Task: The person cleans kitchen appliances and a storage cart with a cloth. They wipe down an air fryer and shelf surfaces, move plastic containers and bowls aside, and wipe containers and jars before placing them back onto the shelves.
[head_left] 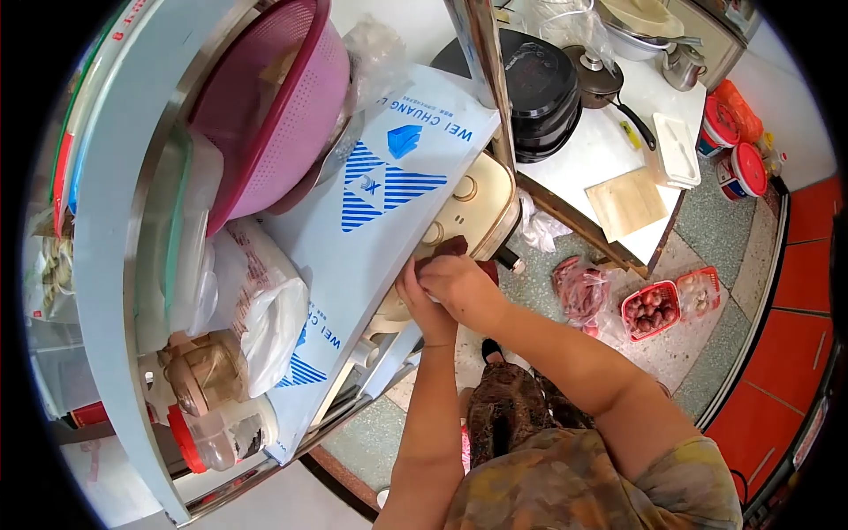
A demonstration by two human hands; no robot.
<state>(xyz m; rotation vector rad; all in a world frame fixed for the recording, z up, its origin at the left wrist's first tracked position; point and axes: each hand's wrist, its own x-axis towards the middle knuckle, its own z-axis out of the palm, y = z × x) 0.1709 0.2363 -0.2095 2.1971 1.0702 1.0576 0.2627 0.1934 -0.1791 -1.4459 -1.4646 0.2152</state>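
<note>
My left hand [420,299] and my right hand [461,287] are close together and touching, over a cream appliance [482,196] with round knobs. A dark red cloth [454,246] is bunched up, its folds showing above and beside my knuckles. The fingers of my right hand are curled in against it. My left hand is closed at the cloth's near edge, its fingertips partly hidden by the right hand. The appliance rests at the edge of a shelf lined with blue-and-white printed sheeting [309,238].
On the shelf stand a pink colander [287,115], a white plastic bag [274,309] and a red-lidded jar [216,437]. Black pans [539,88] and a wooden board [625,203] sit on a white table. A red basket of onions [651,311] and bagged food [581,291] lie on the floor.
</note>
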